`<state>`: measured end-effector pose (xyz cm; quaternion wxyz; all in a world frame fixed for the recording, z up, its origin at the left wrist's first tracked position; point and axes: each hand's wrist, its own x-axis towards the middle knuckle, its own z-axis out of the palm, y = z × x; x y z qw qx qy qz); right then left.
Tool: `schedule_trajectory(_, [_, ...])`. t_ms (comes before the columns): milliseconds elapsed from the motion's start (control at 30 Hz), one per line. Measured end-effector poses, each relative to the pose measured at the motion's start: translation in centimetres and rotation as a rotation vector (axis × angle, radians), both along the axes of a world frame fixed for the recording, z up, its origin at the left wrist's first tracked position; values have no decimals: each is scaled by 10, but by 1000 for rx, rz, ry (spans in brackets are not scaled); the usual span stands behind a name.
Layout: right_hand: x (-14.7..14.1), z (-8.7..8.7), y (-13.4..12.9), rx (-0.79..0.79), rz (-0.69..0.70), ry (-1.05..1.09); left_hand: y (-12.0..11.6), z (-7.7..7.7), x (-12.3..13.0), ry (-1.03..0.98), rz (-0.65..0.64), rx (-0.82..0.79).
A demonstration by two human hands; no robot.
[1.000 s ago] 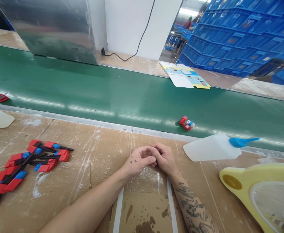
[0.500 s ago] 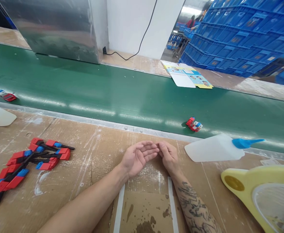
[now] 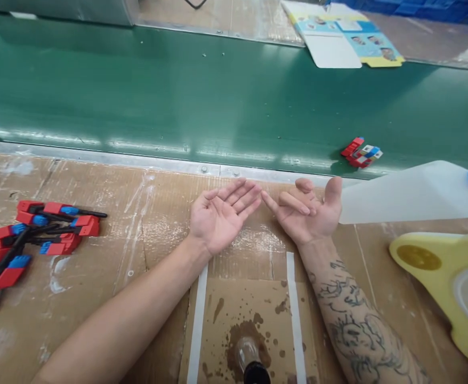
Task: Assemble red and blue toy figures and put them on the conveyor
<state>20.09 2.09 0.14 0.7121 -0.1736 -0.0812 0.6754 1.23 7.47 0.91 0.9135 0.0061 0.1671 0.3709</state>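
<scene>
Above the cardboard-covered table (image 3: 166, 229), my left hand (image 3: 226, 216) lies palm up with its fingers stretched out and nothing in it. My right hand (image 3: 308, 210) is turned palm up too, its fingers spread and partly curled, also without anything in it. The fingertips of the two hands come close together; whether they touch I cannot tell. Beside my right hand lies a translucent white squeeze bottle (image 3: 410, 194) with a blue cap. Below both hands, a small clear bottle with a black cap (image 3: 256, 372) is near the bottom edge, on stained cardboard.
Several red, blue and black toy parts (image 3: 30, 240) lie at the left. A green conveyor belt (image 3: 158, 96) runs behind the table, bearing a small red, white and blue toy piece (image 3: 362, 153). A flat printed carton (image 3: 338, 48) overhangs its far edge. A yellow plastic item (image 3: 426, 282) is at the right.
My right hand has turned from a closed, pinching pose to palm up with fingers apart. The view has tilted down, bringing the small clear bottle into sight.
</scene>
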Motion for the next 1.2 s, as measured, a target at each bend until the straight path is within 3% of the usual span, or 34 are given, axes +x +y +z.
schedule_trajectory(1200, [-4, 4, -1, -38, 20, -32, -4, 6, -1, 109, 11, 123])
